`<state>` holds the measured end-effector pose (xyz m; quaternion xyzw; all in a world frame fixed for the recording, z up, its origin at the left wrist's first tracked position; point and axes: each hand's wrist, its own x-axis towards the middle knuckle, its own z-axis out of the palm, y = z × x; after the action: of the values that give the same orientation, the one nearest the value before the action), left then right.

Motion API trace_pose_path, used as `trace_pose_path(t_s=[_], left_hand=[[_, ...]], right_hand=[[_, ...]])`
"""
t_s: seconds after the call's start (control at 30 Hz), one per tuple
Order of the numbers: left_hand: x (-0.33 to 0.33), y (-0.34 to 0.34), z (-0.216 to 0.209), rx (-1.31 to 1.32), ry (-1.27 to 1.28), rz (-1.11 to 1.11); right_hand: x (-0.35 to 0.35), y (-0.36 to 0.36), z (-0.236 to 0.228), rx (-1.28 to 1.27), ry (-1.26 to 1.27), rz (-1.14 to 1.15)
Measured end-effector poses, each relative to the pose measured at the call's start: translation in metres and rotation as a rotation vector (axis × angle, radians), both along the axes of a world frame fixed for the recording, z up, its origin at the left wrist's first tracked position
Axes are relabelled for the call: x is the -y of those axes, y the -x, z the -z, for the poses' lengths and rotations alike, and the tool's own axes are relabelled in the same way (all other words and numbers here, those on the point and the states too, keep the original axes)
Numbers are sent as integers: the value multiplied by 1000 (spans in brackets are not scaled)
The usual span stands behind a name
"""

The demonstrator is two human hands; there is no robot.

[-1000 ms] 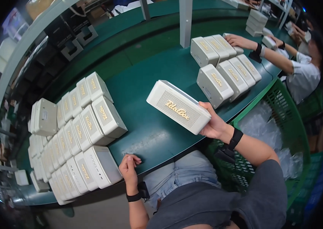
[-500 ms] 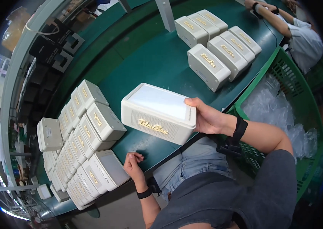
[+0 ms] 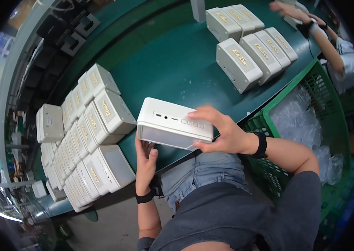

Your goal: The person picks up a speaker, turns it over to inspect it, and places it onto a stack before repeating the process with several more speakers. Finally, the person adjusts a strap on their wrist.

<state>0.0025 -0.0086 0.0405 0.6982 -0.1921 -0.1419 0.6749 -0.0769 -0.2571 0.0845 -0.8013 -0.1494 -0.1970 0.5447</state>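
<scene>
A boxy off-white speaker [image 3: 172, 117] is held above the green table's front edge. Its side with ports and a row of square buttons faces up, and a pale panel shows below that. My right hand [image 3: 227, 131] is closed on the speaker's right end, fingers on the button side, thumb at the lower edge. At the left end, my left hand [image 3: 145, 157] has its fingers stretched up against or just behind the lower corner. Its thumb stands apart, and the speaker partly hides its fingertips, so I cannot tell whether they touch.
Stacked matching speakers [image 3: 87, 129] crowd the table's left end. Several more [image 3: 237, 58] stand in rows at the far right. A green basket [image 3: 267, 121] of clear plastic bags is at my right. A co-worker's arm [image 3: 327, 48] reaches over the far right table edge.
The speaker has been turned, bringing its port and button side up in place of the pale panel. My left hand has uncurled and risen to its left end. The co-worker's hands have moved.
</scene>
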Motion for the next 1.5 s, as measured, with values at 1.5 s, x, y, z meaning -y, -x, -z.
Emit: trace_pose_path(t_s=[1.5], left_hand=[[56,52,-2,328,188,-176]], right_hand=[[-39,2,-10,369,128,91]])
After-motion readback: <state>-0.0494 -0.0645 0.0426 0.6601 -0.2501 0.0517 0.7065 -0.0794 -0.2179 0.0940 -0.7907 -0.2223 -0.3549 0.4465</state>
